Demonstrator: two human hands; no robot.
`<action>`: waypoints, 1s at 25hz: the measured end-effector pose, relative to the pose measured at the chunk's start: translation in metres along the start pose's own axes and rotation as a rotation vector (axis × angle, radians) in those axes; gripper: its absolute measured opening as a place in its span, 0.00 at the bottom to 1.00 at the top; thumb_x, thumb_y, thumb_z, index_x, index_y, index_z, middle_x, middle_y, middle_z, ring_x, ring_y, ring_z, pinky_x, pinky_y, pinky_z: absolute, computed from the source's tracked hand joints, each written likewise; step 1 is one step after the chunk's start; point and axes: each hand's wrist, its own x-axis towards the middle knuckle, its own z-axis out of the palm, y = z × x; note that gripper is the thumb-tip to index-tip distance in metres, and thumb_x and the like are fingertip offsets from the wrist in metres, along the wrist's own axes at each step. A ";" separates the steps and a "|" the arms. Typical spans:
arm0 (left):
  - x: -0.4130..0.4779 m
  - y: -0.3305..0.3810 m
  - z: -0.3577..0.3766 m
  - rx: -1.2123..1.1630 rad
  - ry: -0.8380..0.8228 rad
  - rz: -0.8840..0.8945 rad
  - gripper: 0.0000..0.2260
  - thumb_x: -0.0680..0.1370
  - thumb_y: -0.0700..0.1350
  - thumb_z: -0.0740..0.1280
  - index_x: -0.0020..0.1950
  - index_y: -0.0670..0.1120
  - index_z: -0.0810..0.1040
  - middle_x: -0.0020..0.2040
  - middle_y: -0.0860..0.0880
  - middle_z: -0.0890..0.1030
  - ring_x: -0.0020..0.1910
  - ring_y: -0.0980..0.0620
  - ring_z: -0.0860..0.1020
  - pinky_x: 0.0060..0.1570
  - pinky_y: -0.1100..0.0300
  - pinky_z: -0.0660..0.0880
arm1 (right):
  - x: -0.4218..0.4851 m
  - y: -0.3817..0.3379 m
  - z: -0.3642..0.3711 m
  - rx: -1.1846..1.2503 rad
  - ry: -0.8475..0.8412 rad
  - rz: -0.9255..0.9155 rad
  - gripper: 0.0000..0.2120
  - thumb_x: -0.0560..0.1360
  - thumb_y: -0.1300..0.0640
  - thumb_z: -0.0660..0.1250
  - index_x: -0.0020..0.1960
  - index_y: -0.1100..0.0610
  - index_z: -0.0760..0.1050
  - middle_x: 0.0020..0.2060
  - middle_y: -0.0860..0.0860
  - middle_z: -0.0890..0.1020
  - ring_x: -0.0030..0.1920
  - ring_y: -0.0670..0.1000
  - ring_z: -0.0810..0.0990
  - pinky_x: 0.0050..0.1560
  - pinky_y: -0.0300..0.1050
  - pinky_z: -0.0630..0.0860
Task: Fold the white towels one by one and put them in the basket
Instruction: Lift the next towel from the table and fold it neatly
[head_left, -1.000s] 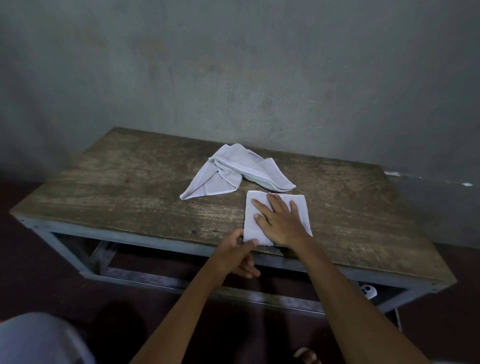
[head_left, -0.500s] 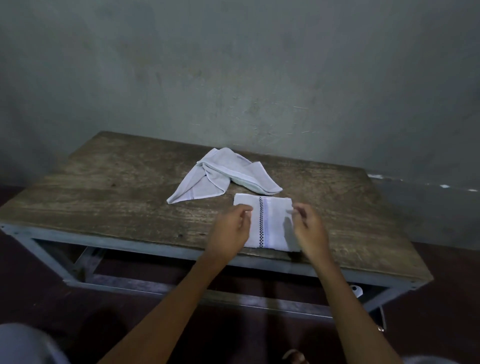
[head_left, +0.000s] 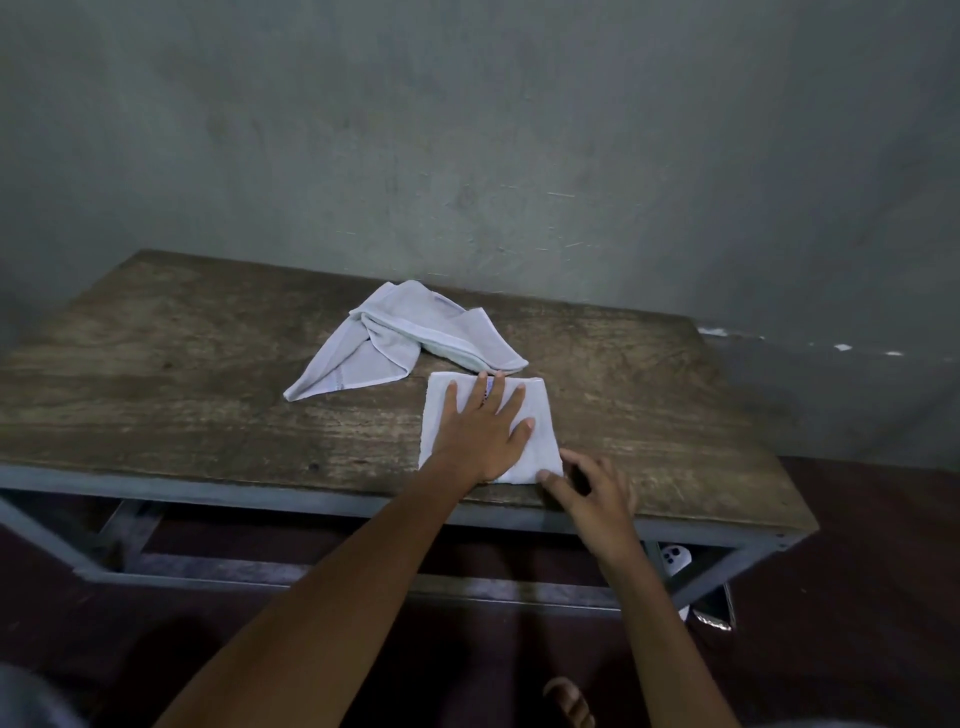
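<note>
A small folded white towel lies near the front edge of the wooden table. My left hand presses flat on it with the fingers spread. My right hand is at the towel's near right corner, with thumb and curled fingers closed around that corner. A second white towel lies crumpled and unfolded just behind, touching the folded one's far edge. No basket is in view.
The table stands against a grey wall on a grey metal frame. Under its right end sit a white object and a dark shiny object. A sandalled foot shows on the dark floor below.
The towel was folded once more and its dark stripe is now almost hidden. My left hand moved from the left edge onto the top, and my right hand dropped to the near right corner.
</note>
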 end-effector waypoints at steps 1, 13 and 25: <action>0.000 0.000 0.000 -0.019 -0.005 0.000 0.26 0.81 0.58 0.44 0.77 0.52 0.46 0.78 0.49 0.46 0.77 0.48 0.43 0.72 0.41 0.41 | 0.001 -0.003 -0.002 0.047 -0.023 0.036 0.11 0.68 0.40 0.69 0.49 0.38 0.76 0.55 0.44 0.75 0.63 0.47 0.66 0.71 0.53 0.55; 0.000 0.002 -0.004 -0.077 -0.017 -0.032 0.25 0.82 0.56 0.43 0.77 0.51 0.46 0.78 0.50 0.46 0.77 0.50 0.42 0.74 0.44 0.40 | 0.006 -0.017 -0.007 -0.009 -0.167 0.133 0.10 0.71 0.40 0.67 0.41 0.46 0.77 0.56 0.44 0.67 0.60 0.45 0.59 0.68 0.44 0.51; -0.002 0.001 -0.002 -0.065 -0.021 -0.009 0.25 0.82 0.56 0.43 0.77 0.50 0.45 0.78 0.49 0.45 0.77 0.49 0.42 0.73 0.43 0.40 | 0.005 -0.013 -0.012 -0.015 -0.243 0.088 0.13 0.74 0.39 0.63 0.37 0.45 0.78 0.57 0.44 0.67 0.62 0.45 0.60 0.72 0.50 0.52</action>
